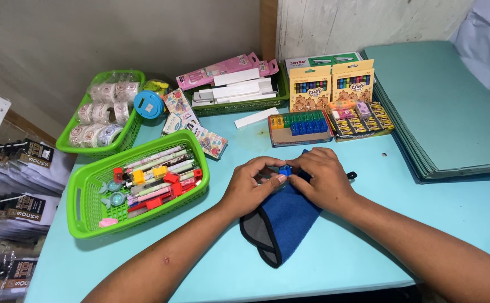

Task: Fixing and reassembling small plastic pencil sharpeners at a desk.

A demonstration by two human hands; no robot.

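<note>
Left hand (250,188), right hand (323,179) pinch small blue plastic block (285,169) over blue fabric pouch (281,221); step: fitting; next needs steady grip.

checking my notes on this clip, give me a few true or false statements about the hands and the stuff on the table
1. Both hands, the left hand and the right hand, meet on a small blue piece. True.
2. The blue pouch lies inside a green basket. False: it lies on the light blue table, under the hands.
3. The nearer green basket holds pens and small colourful items. True.
4. The stack of green sheets is left of the hands. False: it lies at the right.
5. The far green basket holds tape rolls. True.
</note>
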